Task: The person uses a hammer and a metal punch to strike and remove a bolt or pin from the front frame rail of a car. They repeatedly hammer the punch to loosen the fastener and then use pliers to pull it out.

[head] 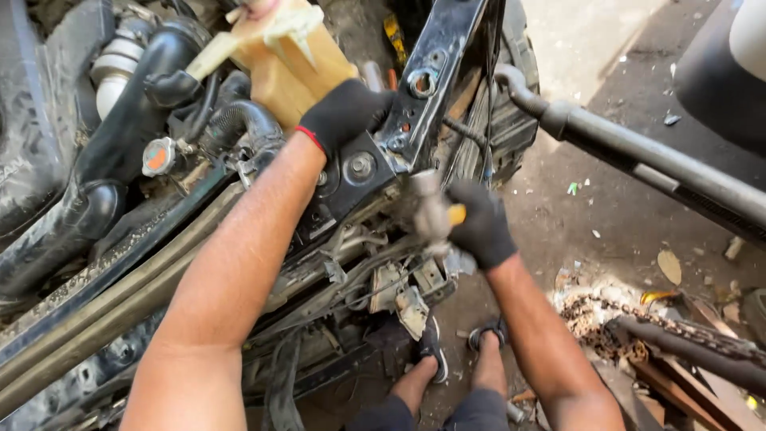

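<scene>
Bare forearms nearest the lens, both ending in black gloves. Left hand (345,113): fingers curled over the edge of a black metal bracket (363,172), beside a yellowish coolant reservoir (287,68). Right hand (479,223): fingers clamped around a blurred grey tool with a yellow tip (435,211), against the bracket's lower end. Beyond: black hose (120,136), red-centred radiator cap (157,156), long dark bar (638,160), rusty chain (606,311) on the ground.

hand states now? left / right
Left hand: gloved, closed over the black metal bracket beside the yellowish reservoir.
Right hand: gloved, grip closed on a yellow-handled tool at the engine bay front.
</scene>
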